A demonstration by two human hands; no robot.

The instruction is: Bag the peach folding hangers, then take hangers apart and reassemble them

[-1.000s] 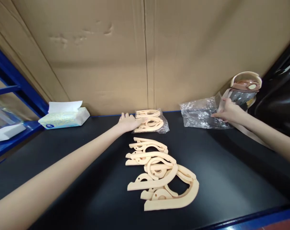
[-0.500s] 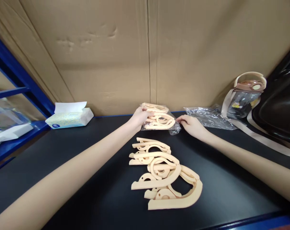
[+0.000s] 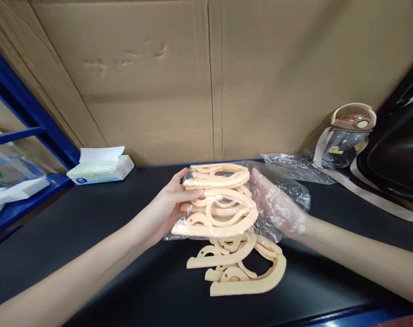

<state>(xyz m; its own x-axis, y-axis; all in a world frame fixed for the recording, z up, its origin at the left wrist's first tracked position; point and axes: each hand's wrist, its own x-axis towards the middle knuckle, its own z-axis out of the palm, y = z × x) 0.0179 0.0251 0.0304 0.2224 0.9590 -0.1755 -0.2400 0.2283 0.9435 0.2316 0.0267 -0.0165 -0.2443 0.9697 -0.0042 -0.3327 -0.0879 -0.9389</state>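
My left hand (image 3: 167, 206) is closed on the left side of a clear plastic bag (image 3: 293, 188), thumb on top. Inside the bag are several beige folding hangers (image 3: 223, 229), stacked and seen through the film. My right hand (image 3: 276, 204) is at the bag's right side, fingers stretched along the hangers' curved ends. Clear film covers this hand, which seems to be inside the bag's mouth. Below the bag, several loose beige folding hangers (image 3: 247, 288) lie overlapping on the black table; the bag hides the farther ones.
At the back left stands a tissue pack (image 3: 100, 170). Another crumpled clear bag (image 3: 295, 165) lies at the back right beside a strapped water bottle (image 3: 345, 145). A shiny black object (image 3: 397, 145) borders the right, a blue frame (image 3: 29, 109) the left. Cardboard (image 3: 141, 81) rises behind.
The bag of hangers has come from the back of the table toward me, over the loose hangers. My right hand has moved from the bag's edge to under its film.
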